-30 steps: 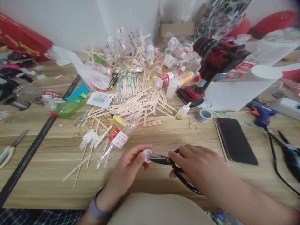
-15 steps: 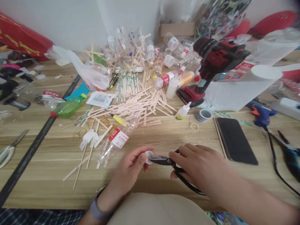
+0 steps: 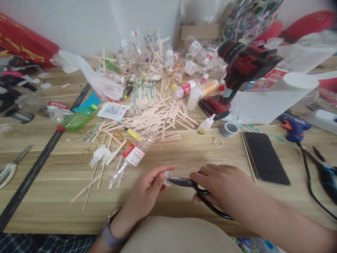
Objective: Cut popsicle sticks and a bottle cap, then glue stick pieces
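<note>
Between the thumb and fingers of my left hand (image 3: 150,188) is a small white bottle cap (image 3: 168,178), its hollow side partly showing. My right hand (image 3: 221,184) is wrapped round the black handles of a pair of scissors (image 3: 181,181). The blades point left, and their tip is at the cap, apparently inside its rim. Both hands are low over the front of the wooden table (image 3: 189,154). Left of them lies a clear plastic bottle (image 3: 133,154) with a red and white label.
Wooden craft sticks (image 3: 147,119) are heaped mid-table. A red cordless drill (image 3: 237,73) stands behind a small glue bottle (image 3: 205,124). To the right are a phone (image 3: 264,158), a blue glue gun (image 3: 293,126) and pliers (image 3: 325,168). White-handled scissors (image 3: 10,172) lie far left.
The scissors have tilted slightly at the cap, and their blades look closer together. Both hands keep nearly the same place and hold.
</note>
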### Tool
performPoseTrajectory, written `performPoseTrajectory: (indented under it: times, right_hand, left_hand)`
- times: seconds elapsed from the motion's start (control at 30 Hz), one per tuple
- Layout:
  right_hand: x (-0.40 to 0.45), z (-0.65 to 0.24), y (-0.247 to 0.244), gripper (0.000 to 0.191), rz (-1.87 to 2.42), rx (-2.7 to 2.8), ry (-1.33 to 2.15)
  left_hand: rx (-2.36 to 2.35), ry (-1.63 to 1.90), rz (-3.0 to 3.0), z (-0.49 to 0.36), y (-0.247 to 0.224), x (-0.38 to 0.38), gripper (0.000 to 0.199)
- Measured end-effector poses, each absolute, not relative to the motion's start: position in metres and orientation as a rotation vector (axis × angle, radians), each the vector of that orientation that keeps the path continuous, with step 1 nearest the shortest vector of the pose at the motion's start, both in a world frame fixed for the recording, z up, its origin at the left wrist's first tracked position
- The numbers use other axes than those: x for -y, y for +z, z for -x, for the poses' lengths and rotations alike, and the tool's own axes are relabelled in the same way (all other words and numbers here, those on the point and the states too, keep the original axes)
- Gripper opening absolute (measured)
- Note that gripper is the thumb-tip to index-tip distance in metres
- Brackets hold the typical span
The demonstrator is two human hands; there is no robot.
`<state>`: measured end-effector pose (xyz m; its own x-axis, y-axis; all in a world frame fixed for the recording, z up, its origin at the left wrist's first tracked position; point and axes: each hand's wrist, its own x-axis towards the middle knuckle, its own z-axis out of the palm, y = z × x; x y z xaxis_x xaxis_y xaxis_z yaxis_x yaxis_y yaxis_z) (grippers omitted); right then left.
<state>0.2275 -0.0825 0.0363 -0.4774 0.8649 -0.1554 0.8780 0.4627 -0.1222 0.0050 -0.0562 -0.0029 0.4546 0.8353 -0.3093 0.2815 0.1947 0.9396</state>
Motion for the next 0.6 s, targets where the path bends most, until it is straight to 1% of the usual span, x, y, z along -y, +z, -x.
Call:
performPoseTrajectory:
  times: [0.13,0.27,0.33,0.4,0.6]
  right_hand:
    - [0.087,-0.226,0.033,0.019,-1.642,-2.563,-0.428]
    - [0.092,-0.226,0.032,0.019,-1.787,-2.5,-0.758]
    - [0.094,-0.226,0.033,0.017,-1.857,-2.487,-0.843]
    - [0.095,-0.227,0.033,0.019,-1.9,-2.508,-0.777]
    - [0.096,-0.231,0.032,0.033,-1.871,-2.594,-0.558]
  left_hand:
    - [-1.089,0.574,-1.33,-0.006,-0.005,0.057,0.04]
    - [-1.087,0.651,-1.289,-0.008,-0.004,0.058,0.038]
    - [-1.081,0.7,-1.269,-0.008,-0.004,0.059,0.037]
    - [-1.062,0.741,-1.256,-0.007,-0.004,0.059,0.037]
    - [-0.943,0.806,-1.236,-0.005,-0.005,0.061,0.032]
